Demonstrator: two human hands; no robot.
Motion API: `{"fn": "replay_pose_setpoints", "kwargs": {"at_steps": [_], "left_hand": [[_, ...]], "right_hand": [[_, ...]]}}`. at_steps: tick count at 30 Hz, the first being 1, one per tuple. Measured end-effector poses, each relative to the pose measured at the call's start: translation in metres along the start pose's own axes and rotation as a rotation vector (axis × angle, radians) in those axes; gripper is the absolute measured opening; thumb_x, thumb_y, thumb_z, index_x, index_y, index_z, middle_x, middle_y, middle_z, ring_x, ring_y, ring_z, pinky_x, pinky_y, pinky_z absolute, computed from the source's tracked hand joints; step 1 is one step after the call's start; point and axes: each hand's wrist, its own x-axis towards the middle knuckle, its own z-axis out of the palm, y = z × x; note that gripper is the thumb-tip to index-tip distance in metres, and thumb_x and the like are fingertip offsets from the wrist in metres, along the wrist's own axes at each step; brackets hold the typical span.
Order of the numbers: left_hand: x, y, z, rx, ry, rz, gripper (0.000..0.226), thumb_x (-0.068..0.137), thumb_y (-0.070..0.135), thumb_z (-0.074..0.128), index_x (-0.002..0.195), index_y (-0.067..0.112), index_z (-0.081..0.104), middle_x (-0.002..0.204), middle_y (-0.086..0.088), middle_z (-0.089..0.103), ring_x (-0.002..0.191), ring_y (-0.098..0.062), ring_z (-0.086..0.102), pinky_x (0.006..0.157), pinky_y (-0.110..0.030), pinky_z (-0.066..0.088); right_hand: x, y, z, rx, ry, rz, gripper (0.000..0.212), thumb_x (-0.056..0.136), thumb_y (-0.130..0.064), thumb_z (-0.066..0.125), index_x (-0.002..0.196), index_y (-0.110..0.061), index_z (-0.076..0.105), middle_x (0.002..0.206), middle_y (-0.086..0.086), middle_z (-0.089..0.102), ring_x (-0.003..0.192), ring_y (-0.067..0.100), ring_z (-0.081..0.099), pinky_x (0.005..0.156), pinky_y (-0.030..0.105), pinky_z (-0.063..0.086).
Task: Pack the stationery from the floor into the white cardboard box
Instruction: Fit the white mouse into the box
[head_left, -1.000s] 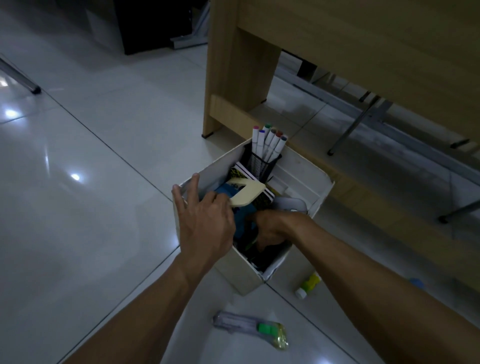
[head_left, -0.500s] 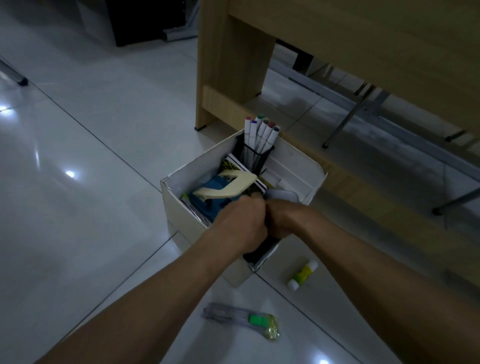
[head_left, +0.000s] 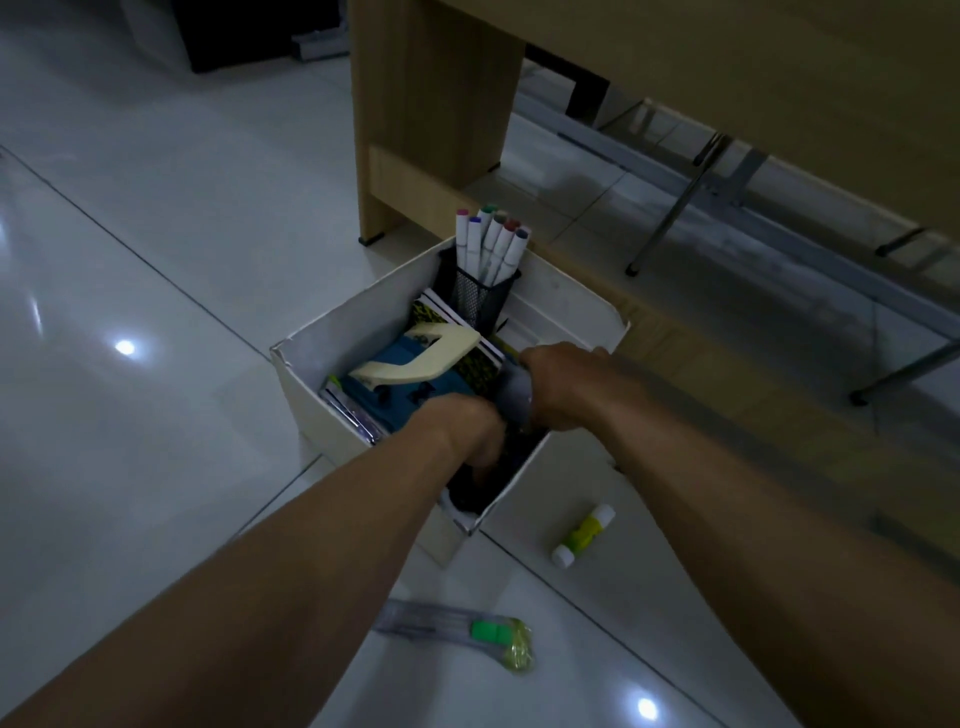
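Overhead, both hands work inside the white cardboard box (head_left: 332, 395): left hand (head_left: 467, 431) buried, grip unclear; right hand (head_left: 563, 382) clasps a grey object (head_left: 514, 397). On the floor, the glue stick (head_left: 584, 535) looks light, rigid, slippery; pinch mid-barrel.

The floor (head_left: 156, 218) is glossy, smooth tile that mirrors the ceiling lights. The white cardboard box (head_left: 332, 332) looks matt, with papery walls. In it stands a black metal mesh pen cup (head_left: 475, 299) holding smooth plastic markers (head_left: 493, 241), and a cream tool (head_left: 415, 358) of matt plastic. The table (head_left: 431, 104) shows pale wood-grain laminate. The glue stick (head_left: 584, 535) is smooth plastic; the pen packet (head_left: 457, 629) is shiny clear film.
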Motion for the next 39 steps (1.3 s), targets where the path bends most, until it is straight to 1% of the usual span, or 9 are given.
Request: {"fn": "replay_pose_setpoints", "kwargs": {"at_steps": [2, 4, 12, 17, 20, 24, 29, 36, 39], "left_hand": [[0.002, -0.001, 0.001, -0.017, -0.048, -0.037, 0.048, 0.091, 0.03, 0.06, 0.133, 0.009, 0.05, 0.137, -0.009, 0.049, 0.122, -0.032, 0.049, 0.104, -0.045, 0.042], [0.002, -0.002, 0.001, -0.063, -0.078, -0.052, 0.044, 0.095, 0.031, 0.052, 0.133, 0.007, 0.049, 0.138, -0.011, 0.048, 0.124, -0.032, 0.047, 0.106, -0.042, 0.04], [-0.008, 0.006, -0.004, -0.224, -0.107, -0.045, 0.046, 0.097, 0.027, 0.049, 0.135, 0.0, 0.045, 0.14, -0.015, 0.047, 0.122, -0.032, 0.051, 0.097, -0.036, 0.044], [-0.014, 0.007, -0.006, -0.317, 0.07, 0.013, 0.03, 0.089, 0.011, 0.054, 0.117, 0.0, 0.051, 0.117, -0.017, 0.06, 0.089, -0.029, 0.063, 0.074, -0.037, 0.056], [-0.021, 0.006, -0.006, -0.275, 0.148, 0.064, 0.008, 0.089, 0.011, 0.052, 0.091, 0.003, 0.053, 0.091, -0.011, 0.061, 0.076, -0.022, 0.058, 0.055, -0.027, 0.049], [-0.02, 0.008, 0.004, -0.313, 0.004, 0.074, 0.028, 0.097, 0.013, 0.042, 0.119, -0.002, 0.05, 0.118, -0.019, 0.054, 0.098, -0.029, 0.058, 0.078, -0.033, 0.049], [-0.015, 0.0, 0.015, -0.372, 0.085, 0.058, 0.043, 0.1, 0.017, 0.034, 0.139, 0.0, 0.035, 0.146, -0.015, 0.037, 0.13, -0.028, 0.039, 0.101, -0.028, 0.036], [-0.016, -0.004, 0.013, -0.437, 0.041, 0.102, 0.047, 0.1, 0.025, 0.036, 0.142, 0.005, 0.032, 0.149, -0.012, 0.033, 0.131, -0.025, 0.039, 0.098, -0.026, 0.036], [-0.019, -0.008, 0.009, -0.472, 0.032, 0.139, 0.043, 0.097, 0.028, 0.041, 0.137, 0.011, 0.039, 0.141, -0.008, 0.042, 0.119, -0.024, 0.048, 0.084, -0.028, 0.042]], "right_hand": [[0.001, 0.0, -0.001, 0.024, 0.04, 0.023, 0.019, 0.089, -0.027, 0.062, 0.097, -0.011, 0.055, 0.114, 0.01, 0.059, 0.112, 0.03, 0.055, 0.092, 0.036, 0.039], [-0.002, 0.004, -0.002, 0.076, 0.13, 0.02, 0.031, 0.085, -0.02, 0.066, 0.066, -0.012, 0.042, 0.078, 0.007, 0.054, 0.088, 0.03, 0.059, 0.066, 0.029, 0.04], [-0.012, 0.026, -0.005, 0.412, 0.357, 0.126, 0.022, 0.082, -0.021, 0.065, 0.087, 0.0, 0.059, 0.079, 0.007, 0.053, 0.068, 0.017, 0.05, 0.045, 0.022, 0.028], [-0.015, 0.037, -0.003, 0.659, 0.347, 0.213, 0.033, 0.083, -0.021, 0.069, 0.089, 0.011, 0.066, 0.072, 0.011, 0.053, 0.056, 0.014, 0.046, 0.048, 0.025, 0.031], [-0.017, 0.038, 0.0, 0.71, 0.364, 0.197, 0.034, 0.085, -0.024, 0.069, 0.086, 0.009, 0.064, 0.066, 0.007, 0.05, 0.056, 0.014, 0.046, 0.05, 0.026, 0.032], [-0.02, 0.039, 0.002, 0.742, 0.397, 0.187, 0.037, 0.086, -0.025, 0.068, 0.093, 0.011, 0.065, 0.077, 0.017, 0.059, 0.065, 0.02, 0.052, 0.058, 0.028, 0.037], [-0.02, 0.036, 0.001, 0.767, 0.396, 0.201, 0.034, 0.086, -0.023, 0.068, 0.098, 0.01, 0.065, 0.086, 0.019, 0.064, 0.071, 0.021, 0.056, 0.063, 0.028, 0.041], [-0.019, 0.034, 0.0, 0.787, 0.387, 0.219, 0.035, 0.086, -0.022, 0.069, 0.101, 0.009, 0.065, 0.093, 0.022, 0.067, 0.08, 0.027, 0.061, 0.07, 0.039, 0.051], [-0.019, 0.034, 0.0, 0.782, 0.383, 0.224, 0.035, 0.085, -0.023, 0.069, 0.099, 0.008, 0.065, 0.096, 0.025, 0.067, 0.081, 0.029, 0.062, 0.074, 0.042, 0.052]]}}
